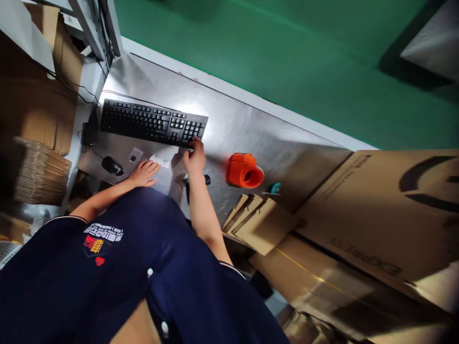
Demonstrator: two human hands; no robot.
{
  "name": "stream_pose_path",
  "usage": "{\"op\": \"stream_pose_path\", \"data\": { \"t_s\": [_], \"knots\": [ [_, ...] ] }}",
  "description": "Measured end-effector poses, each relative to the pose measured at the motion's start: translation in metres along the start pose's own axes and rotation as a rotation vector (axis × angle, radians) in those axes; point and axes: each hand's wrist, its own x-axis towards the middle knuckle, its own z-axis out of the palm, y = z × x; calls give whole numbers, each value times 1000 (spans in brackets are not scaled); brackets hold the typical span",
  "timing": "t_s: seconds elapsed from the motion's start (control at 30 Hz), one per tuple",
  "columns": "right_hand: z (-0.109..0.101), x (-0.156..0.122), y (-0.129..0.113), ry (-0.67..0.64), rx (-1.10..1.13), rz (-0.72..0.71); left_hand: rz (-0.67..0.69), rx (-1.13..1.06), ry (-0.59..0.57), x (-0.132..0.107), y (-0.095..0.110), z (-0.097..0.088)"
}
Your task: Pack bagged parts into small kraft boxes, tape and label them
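One keyboard [152, 123], one mouse [112, 166], left hand [143, 173], right hand [195, 157].

Orange tape dispenser [245, 171] sits near flat cartons [263, 222] (mouse [112, 166] apart).

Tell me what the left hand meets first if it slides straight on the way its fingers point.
Most likely the white paper slip, lying just ahead of the left hand on the metal table; the black keyboard lies beyond it.

right hand [194, 160] on corner of black keyboard [152, 123]
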Motion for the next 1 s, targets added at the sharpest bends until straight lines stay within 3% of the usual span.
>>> {"op": "stream_pose_path", "data": {
  "t_s": [0.2, 0.37, 0.53, 0.77, 1.0],
  "knots": [
    [3, 0, 0, -58, 4, 41, 2, -20, -5, 1, 0, -1],
    [6, 6, 10, 118, 85, 97, -8, -21, -20, 2, 1, -2],
    [7, 7, 17, 108, 134, 120, -14, -16, -17, 1, 1, -2],
    [-5, 3, -5, -40, 19, -25, -8, -19, 8, 2, 1, -5],
    [-1, 7, -24, -63, -16, -66, -10, -23, 0, 1, 0, -2]
  ]
}}
